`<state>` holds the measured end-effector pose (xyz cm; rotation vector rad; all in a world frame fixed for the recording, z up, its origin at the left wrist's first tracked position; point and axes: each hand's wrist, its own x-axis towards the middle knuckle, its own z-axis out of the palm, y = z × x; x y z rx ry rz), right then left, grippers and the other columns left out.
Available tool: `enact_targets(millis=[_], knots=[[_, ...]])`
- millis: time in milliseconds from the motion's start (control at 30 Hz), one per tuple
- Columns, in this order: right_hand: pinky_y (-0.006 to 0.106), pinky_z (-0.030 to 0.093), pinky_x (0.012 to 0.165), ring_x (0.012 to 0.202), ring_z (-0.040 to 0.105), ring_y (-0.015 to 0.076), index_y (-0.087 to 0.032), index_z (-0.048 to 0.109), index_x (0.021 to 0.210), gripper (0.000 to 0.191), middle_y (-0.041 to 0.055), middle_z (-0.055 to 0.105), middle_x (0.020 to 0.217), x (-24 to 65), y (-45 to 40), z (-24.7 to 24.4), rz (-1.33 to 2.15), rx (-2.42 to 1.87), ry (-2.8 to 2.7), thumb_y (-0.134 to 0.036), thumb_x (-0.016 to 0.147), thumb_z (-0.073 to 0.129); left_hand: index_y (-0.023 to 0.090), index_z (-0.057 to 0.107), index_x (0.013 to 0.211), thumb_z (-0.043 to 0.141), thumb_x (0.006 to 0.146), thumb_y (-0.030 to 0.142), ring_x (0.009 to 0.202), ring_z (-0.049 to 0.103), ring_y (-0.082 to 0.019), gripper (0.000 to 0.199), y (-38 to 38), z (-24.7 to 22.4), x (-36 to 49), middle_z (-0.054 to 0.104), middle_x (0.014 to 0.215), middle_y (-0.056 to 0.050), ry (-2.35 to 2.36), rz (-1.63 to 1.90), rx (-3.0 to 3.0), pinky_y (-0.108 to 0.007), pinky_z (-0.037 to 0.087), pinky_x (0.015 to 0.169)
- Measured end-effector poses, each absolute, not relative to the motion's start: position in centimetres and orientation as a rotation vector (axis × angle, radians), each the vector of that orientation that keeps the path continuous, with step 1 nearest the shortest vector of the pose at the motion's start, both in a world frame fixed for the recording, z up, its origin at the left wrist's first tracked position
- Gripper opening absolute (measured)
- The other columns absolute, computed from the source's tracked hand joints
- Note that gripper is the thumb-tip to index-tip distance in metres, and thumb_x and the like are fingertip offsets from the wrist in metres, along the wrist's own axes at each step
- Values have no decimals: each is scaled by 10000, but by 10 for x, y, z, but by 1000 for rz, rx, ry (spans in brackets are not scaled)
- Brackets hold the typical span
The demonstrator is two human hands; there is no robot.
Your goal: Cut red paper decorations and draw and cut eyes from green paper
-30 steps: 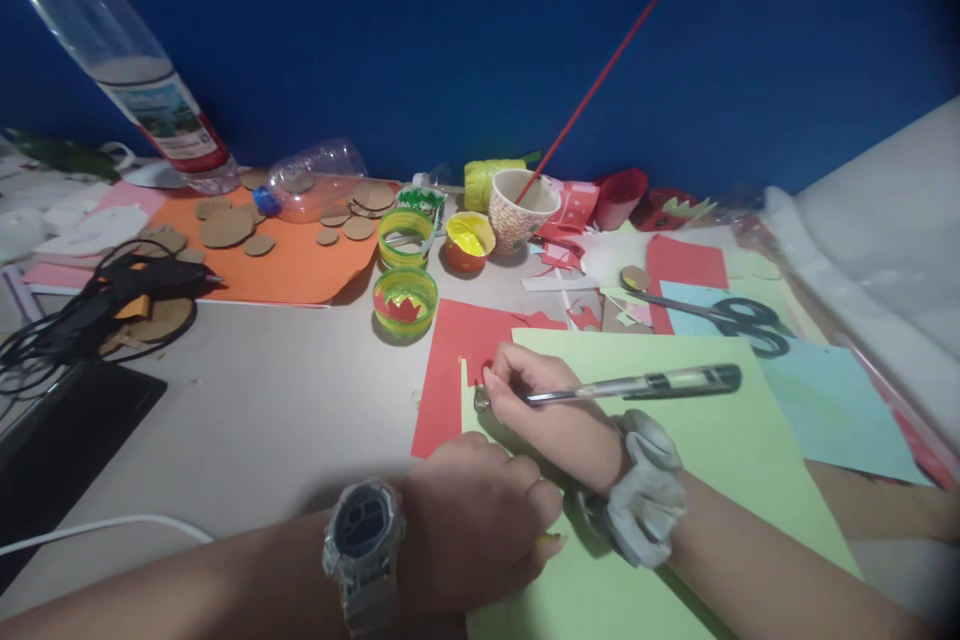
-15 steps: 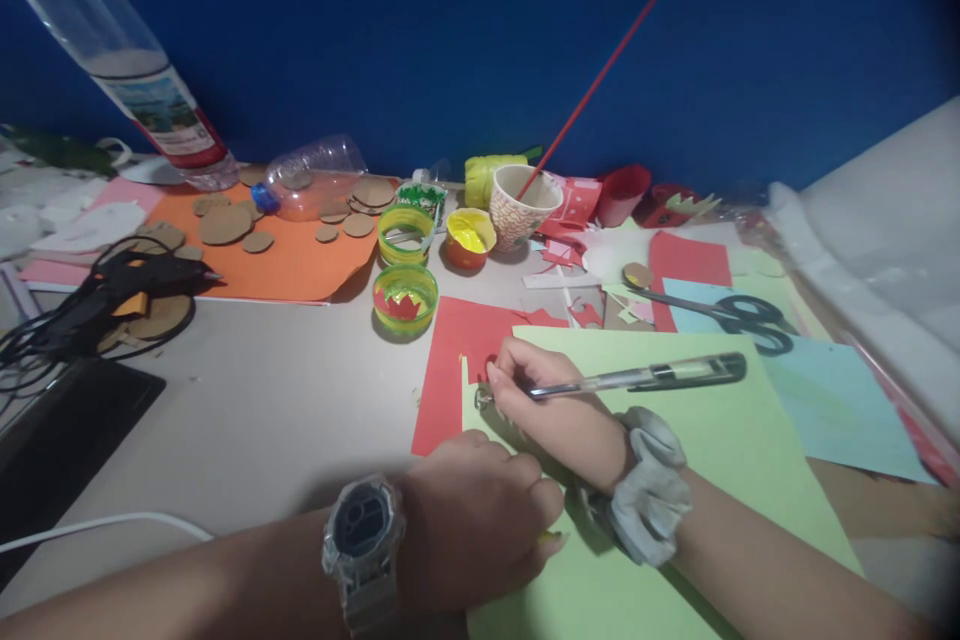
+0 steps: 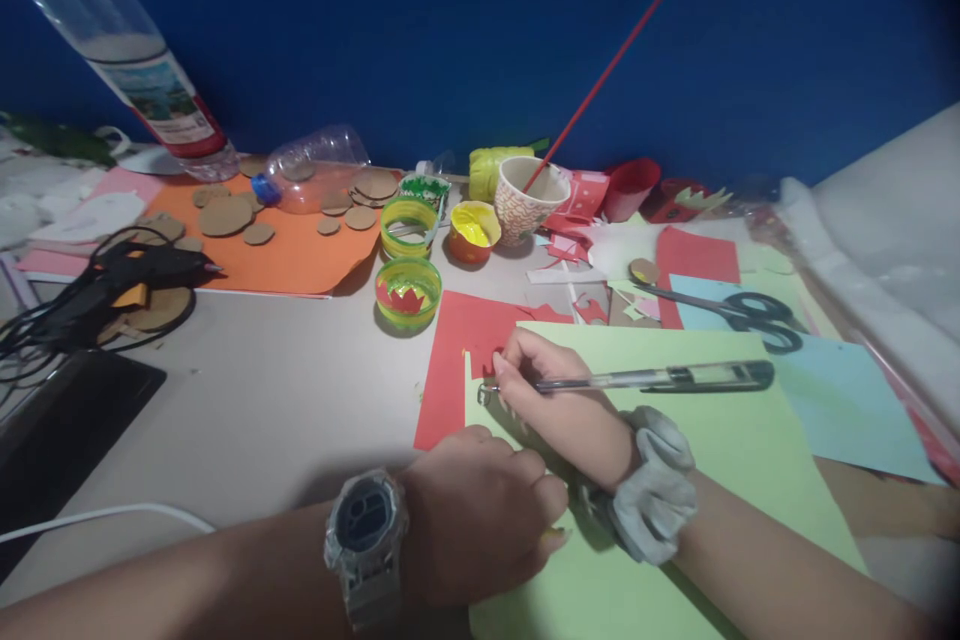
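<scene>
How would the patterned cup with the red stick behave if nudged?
The patterned cup might tip fairly easily: it narrows toward its base, and the long red stick leans well past its rim. Its thin-looking wall suggests it is light and could dent if squeezed.

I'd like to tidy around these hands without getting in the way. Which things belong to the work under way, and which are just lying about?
In use:
- pen, in the right hand
- green sheet, under both hands

Apparently just lying about:
- scissors
- glue gun
- cardboard discs
- patterned cup with red stick
</scene>
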<state>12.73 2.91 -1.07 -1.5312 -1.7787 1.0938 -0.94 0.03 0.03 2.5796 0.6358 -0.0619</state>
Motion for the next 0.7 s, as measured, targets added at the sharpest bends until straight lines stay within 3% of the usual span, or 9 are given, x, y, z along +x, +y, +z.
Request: enact_targets(millis=[700], knots=[[215, 350, 507, 527, 407, 90, -206, 381, 654, 229, -61, 432, 581, 127, 30, -11, 1053, -1567, -1760, -255, 861, 466, 184, 547, 789, 460, 893, 358, 647, 558, -179, 220, 1, -1, -9, 609, 763, -9, 640, -52, 2577, -328, 439, 622]])
